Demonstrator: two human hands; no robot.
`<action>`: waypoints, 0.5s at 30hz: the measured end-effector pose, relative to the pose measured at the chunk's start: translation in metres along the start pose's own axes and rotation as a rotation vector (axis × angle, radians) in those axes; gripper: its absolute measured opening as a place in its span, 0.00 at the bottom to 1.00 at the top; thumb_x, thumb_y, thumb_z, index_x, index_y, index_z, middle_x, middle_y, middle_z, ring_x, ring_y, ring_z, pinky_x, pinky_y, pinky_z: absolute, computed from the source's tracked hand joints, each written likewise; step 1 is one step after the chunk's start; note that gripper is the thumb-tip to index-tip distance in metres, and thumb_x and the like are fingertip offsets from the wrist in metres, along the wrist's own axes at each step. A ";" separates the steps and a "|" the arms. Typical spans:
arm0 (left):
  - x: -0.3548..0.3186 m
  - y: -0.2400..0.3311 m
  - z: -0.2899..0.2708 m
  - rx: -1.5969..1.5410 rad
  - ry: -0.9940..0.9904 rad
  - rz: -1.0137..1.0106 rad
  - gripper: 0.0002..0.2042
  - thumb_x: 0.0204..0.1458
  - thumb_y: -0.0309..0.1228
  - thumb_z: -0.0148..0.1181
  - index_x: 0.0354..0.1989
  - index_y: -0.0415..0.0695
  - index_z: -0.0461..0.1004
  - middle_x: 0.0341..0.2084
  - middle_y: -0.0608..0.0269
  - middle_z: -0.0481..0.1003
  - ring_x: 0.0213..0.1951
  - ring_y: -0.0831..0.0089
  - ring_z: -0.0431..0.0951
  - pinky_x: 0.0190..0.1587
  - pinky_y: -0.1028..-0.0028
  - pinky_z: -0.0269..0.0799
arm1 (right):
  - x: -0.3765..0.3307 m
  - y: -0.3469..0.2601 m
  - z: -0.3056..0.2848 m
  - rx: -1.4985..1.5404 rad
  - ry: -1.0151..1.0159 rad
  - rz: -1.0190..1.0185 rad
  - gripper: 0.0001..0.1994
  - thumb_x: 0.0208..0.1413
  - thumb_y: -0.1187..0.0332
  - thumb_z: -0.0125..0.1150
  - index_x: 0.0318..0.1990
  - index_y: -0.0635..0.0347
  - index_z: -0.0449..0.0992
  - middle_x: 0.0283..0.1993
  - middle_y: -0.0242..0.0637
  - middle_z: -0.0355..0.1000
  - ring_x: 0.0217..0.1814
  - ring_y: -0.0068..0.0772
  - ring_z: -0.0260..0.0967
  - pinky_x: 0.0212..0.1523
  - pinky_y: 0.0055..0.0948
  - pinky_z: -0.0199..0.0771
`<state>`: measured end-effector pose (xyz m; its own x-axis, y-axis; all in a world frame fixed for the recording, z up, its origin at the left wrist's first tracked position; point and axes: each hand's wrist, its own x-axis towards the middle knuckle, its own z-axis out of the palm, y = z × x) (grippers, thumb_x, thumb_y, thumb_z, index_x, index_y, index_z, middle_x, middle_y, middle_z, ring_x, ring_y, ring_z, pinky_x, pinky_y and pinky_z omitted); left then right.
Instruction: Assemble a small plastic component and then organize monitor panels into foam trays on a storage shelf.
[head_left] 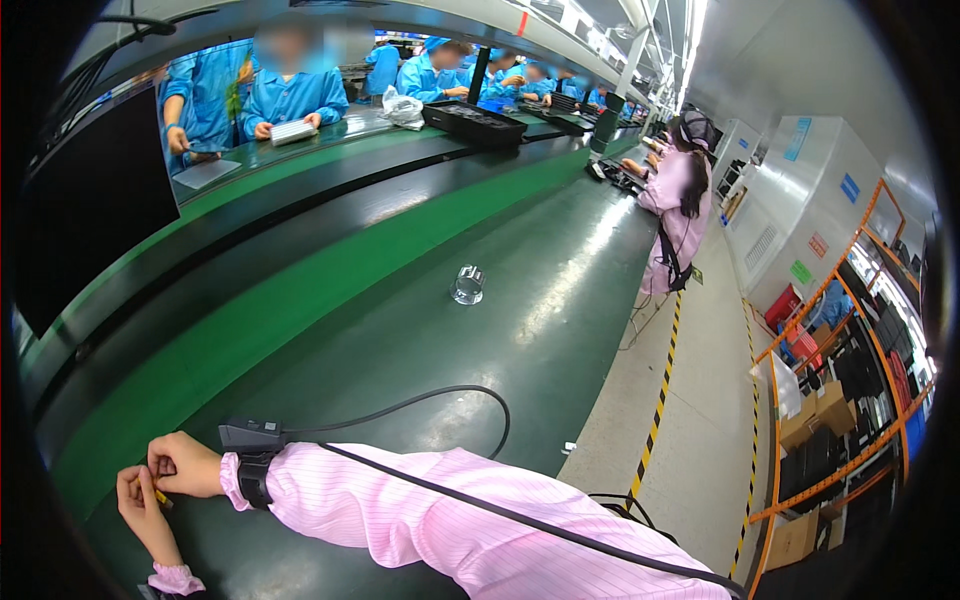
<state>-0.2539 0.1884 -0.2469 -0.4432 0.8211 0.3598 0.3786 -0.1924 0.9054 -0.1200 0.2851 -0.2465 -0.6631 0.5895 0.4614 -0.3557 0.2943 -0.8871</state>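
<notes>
Closely together, the left hand [145,510] and right hand [187,466] are meeting above the green tabletop [540,400], fingers curling narrowly at a small yellow piece [161,497] between them; which hand is gripping it, I cannot tell. Well apart, a clear round piece [467,285] is sitting on the tabletop.

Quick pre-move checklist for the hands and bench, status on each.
1. Both hands visible: ok. Left hand and right hand are close together, lower left.
2. Grip on the small yellow item: cannot tell. Fingers hide most of it.
3. Clear round container out of the way: ok. It sits on the green bench, apart from both hands.
4. Black cable tidy: not ok. It loops loosely over the bench and might snag.
5. Black strap around the right wrist: ok. Tightness can't be judged.
</notes>
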 end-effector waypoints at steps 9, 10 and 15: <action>0.003 -0.010 0.002 -0.007 -0.004 0.005 0.05 0.58 0.27 0.53 0.35 0.37 0.68 0.26 0.69 0.71 0.27 0.85 0.69 0.28 0.85 0.61 | -0.002 -0.001 -0.005 -0.037 -0.031 0.047 0.09 0.39 0.74 0.63 0.28 0.68 0.71 0.20 0.32 0.66 0.23 0.19 0.61 0.25 0.21 0.64; 0.002 -0.011 0.002 -0.005 -0.003 0.007 0.05 0.58 0.27 0.53 0.35 0.37 0.68 0.26 0.69 0.71 0.27 0.85 0.69 0.28 0.85 0.61 | -0.003 -0.004 -0.005 -0.059 -0.056 0.010 0.09 0.38 0.74 0.64 0.28 0.68 0.71 0.19 0.31 0.65 0.22 0.19 0.60 0.24 0.21 0.63; 0.000 0.000 0.007 -0.029 0.012 0.005 0.06 0.58 0.27 0.53 0.35 0.36 0.69 0.25 0.68 0.72 0.26 0.86 0.70 0.27 0.87 0.62 | -0.003 -0.002 -0.004 -0.029 -0.050 0.000 0.11 0.37 0.74 0.65 0.29 0.68 0.71 0.18 0.29 0.62 0.20 0.20 0.57 0.22 0.22 0.60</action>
<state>-0.2478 0.1926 -0.2480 -0.4513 0.8135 0.3667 0.3568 -0.2121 0.9098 -0.1147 0.2861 -0.2463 -0.6957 0.5510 0.4608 -0.3367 0.3165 -0.8868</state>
